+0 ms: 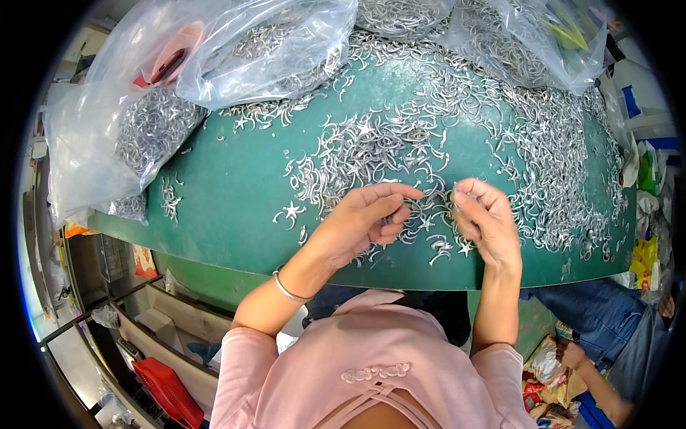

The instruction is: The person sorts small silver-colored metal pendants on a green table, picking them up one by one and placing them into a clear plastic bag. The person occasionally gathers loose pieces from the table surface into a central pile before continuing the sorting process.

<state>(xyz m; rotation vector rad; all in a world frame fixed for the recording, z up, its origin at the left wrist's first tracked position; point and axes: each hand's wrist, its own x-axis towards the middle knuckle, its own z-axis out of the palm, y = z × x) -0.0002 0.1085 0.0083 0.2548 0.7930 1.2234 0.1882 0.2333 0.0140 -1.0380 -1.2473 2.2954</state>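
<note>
Small silver metal pieces (371, 143), mostly curved like crescents with some star shapes among them, lie in a loose heap in front of my hands. My left hand (364, 222) is over the near edge of this heap, its index finger pointing right and the thumb and other fingers curled in. Whatever lies within those curled fingers is hard to make out. To its right, my right hand (486, 214) is raised with thumb and index finger pinched together. A thin bit of silver metal shows at that pinch. The two hands are apart.
The green table (229, 186) has a curved near edge. More metal pieces (557, 164) spread along its right side. Clear plastic bags (286, 64) full of pieces line the back and left. At lower right another person's hand (572, 354) is near colourful packages. A red basket (168, 393) is at lower left.
</note>
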